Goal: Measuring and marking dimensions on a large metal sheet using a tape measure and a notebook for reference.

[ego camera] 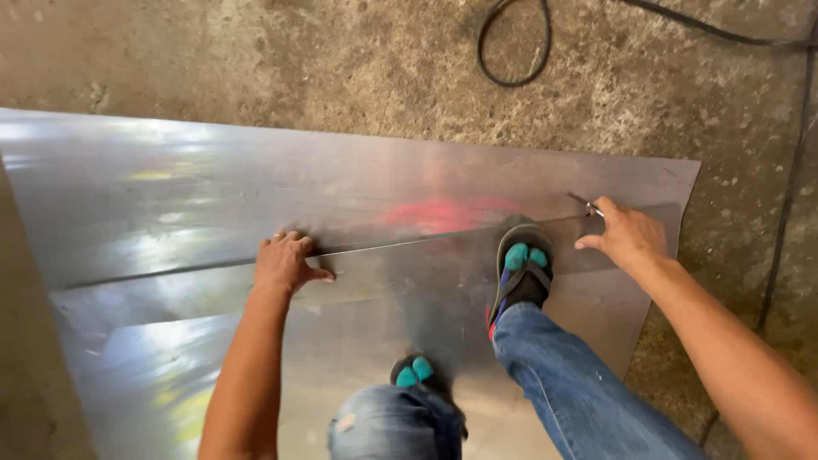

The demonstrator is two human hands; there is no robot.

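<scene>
Two hands on metal strip (426, 247), left hand (285, 262) flat, right hand (626, 234) grip pinching scriber (590, 206)

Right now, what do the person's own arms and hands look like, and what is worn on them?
Both forearms are bare, with no sleeves or gloves in view. The left hand wears a thin ring on one finger. The right hand shows no ring or watch.

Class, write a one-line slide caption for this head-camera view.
Left hand presses a metal strip onto sheet metal while the right hand holds a small scriber.
</scene>
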